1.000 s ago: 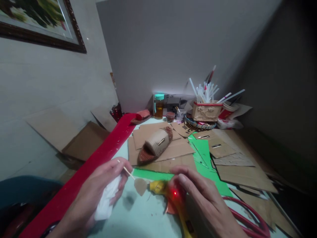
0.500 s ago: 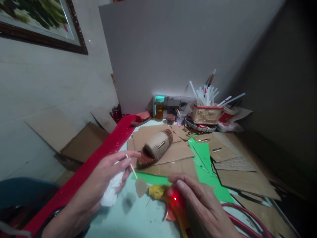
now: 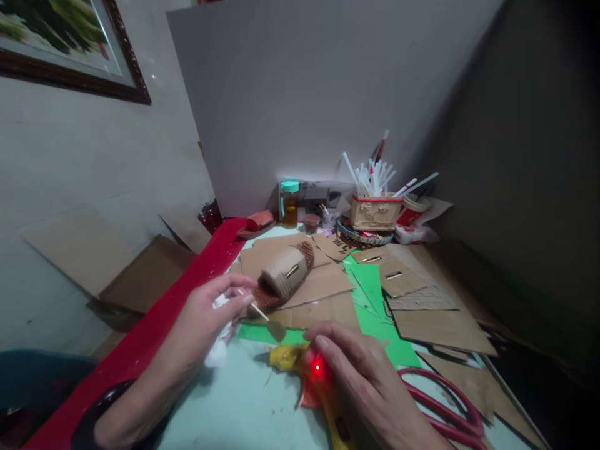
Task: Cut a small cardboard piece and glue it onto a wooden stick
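My left hand (image 3: 209, 312) pinches the thin stick of a miniature paddle (image 3: 259, 310) between thumb and fingers. The paddle's flat brown blade (image 3: 276, 330) points down and right. A crumpled white tissue (image 3: 217, 353) is tucked under the same hand. My right hand (image 3: 360, 369) is closed on a yellow hot glue gun (image 3: 287, 357) with a red light glowing on its side. The gun's dark nozzle (image 3: 262, 357) points left, just below the paddle blade. Behind both hands, a cardboard model boat (image 3: 287, 274) with a ribbed arched cabin rests on cardboard sheets.
Red-handled scissors (image 3: 445, 406) lie at right beside stacked cardboard pieces (image 3: 435, 325). Green sheet (image 3: 370, 290) lies beneath. At the back stand a bottle (image 3: 289, 206), a small cup (image 3: 330, 219) and a box of white sticks (image 3: 375, 212). Red cloth (image 3: 187, 306) runs along the left edge.
The paddle has turned in my left hand, its blade now seen more edge-on and farther from me. The glue gun's nozzle now shows clearly. The whole view has shifted slightly.
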Motion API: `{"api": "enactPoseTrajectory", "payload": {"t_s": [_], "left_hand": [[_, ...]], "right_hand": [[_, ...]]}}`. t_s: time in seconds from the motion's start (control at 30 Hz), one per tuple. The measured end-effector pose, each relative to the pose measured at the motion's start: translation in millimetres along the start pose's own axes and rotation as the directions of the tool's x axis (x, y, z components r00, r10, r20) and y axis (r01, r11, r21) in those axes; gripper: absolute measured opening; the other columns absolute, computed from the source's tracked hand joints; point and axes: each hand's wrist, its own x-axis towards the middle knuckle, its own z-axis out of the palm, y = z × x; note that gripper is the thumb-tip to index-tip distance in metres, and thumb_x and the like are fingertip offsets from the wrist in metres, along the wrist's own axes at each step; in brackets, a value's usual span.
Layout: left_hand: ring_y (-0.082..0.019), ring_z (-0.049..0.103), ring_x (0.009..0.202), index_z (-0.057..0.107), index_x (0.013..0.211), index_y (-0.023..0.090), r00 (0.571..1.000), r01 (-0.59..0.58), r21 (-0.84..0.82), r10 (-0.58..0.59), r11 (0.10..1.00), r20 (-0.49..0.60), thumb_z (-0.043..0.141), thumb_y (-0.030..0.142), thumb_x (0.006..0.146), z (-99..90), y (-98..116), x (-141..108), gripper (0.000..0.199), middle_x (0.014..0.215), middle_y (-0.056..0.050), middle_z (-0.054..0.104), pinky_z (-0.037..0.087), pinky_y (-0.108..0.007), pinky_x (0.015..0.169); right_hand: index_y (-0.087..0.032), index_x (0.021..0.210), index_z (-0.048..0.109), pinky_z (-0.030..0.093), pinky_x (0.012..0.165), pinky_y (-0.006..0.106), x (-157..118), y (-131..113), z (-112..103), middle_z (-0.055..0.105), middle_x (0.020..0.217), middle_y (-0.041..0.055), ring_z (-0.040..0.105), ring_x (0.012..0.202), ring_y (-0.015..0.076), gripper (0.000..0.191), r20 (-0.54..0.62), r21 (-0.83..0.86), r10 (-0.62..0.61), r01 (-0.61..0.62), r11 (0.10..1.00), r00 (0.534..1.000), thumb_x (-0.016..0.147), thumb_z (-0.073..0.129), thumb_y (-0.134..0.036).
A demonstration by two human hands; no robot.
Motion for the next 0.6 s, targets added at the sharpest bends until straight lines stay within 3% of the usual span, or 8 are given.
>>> {"api": "enactPoseTrajectory", "payload": {"t_s": [0.27,0.37,0.6], "left_hand": [[-0.015,0.056,0.069,0.065,0.092,0.025,0.967,-0.13,0.243,0.177,0.961,-0.183,0.072,0.036,0.078,14.0,-3.1,11.9,0.019,0.068,0.007,0.062,0.037,-0.027,0.068],[-0.018,0.062,0.077,0.064,0.096,0.026,0.966,-0.136,0.249,0.184,0.959,-0.181,0.071,0.04,0.08,17.5,-5.6,13.5,0.022,0.072,0.006,0.066,0.041,-0.029,0.076],[-0.019,0.064,0.076,0.064,0.095,0.025,0.98,-0.113,0.219,0.146,0.969,-0.138,0.072,0.037,0.078,18.9,-15.1,21.0,0.023,0.071,0.005,0.067,0.042,-0.03,0.075]], "right_hand": [[-0.021,0.085,0.064,0.042,0.062,0.023,3.9,8.6,-2.4,0.068,0.076,-0.0016,0.06,0.068,0.0136,0.032,-0.012,0.035,0.046,-0.045,0.998,0.999,0.103,0.043,-0.037],[-0.021,0.085,0.065,0.042,0.068,0.024,4.6,8.0,-3.2,0.07,0.078,-0.0017,0.062,0.071,0.0139,0.031,-0.02,0.029,0.029,-0.029,0.999,0.999,0.103,0.044,-0.035],[-0.02,0.081,0.063,0.04,0.065,0.023,4.0,4.4,-1.9,0.069,0.076,-0.0026,0.061,0.07,0.0122,0.03,-0.019,0.024,-0.019,0.02,1.0,1.0,0.103,0.044,-0.029]]}}
